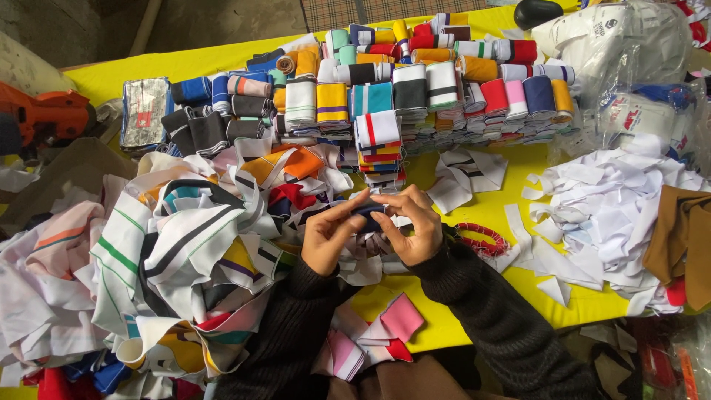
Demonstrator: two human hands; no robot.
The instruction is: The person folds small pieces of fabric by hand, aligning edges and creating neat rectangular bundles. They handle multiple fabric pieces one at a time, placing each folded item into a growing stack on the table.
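Dark navy fabric strip (368, 215), partly rolled, sits between both hands just above the near edge of the yellow table (444, 326), in front of the stacked folded pieces. Head view: left hand (331, 235) pinches the strip's left end, thumb and forefinger closed on it; right hand (412, 224) curls over the right end, fingertips pressing into the roll. Both hands grasp the strip; neither is free. Loose heap of striped knit pieces (178, 244) lies to the left, touching the left forearm; rows of rolled ribbed bands (415, 81) fill the far half of the table; white cut scraps (607, 207) lie to the right; red-handled scissors (481, 238) just beside the right wrist. Judgement: rolling goes best with edges kept aligned, tension even from both thumbs, and the roll held low over the table so that it cannot spring open.
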